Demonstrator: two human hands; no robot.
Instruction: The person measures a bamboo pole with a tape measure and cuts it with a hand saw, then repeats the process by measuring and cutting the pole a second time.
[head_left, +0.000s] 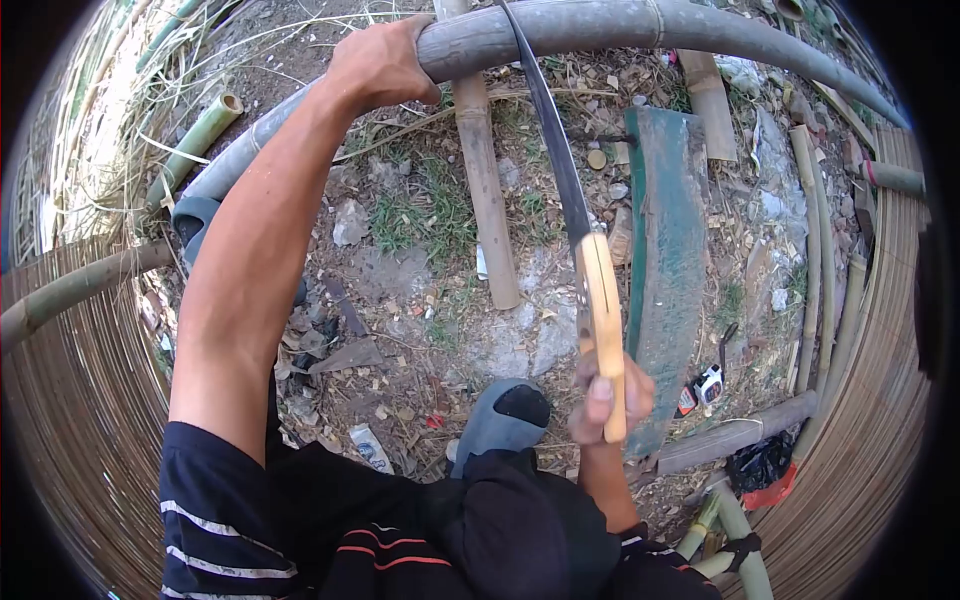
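A long grey bamboo pole (590, 27) runs across the top of the head view. My left hand (388, 62) is wrapped around it, left of the saw. My right hand (612, 402) is closed on the wooden handle of a handsaw (565, 165), slightly blurred. The saw's dark blade reaches up and away from me, and its far part meets the pole just right of my left hand. A narrower bamboo piece (487, 200) extends from beneath the pole toward me.
A worn green plank (668, 270) lies right of the saw. Near it are a tape measure (708, 384) and a black plastic bag (762, 462). A cut bamboo tube (205, 135) and bamboo strips lie at left. Slatted bamboo mats (70, 420) flank both sides. My sandalled foot (505, 415) is below.
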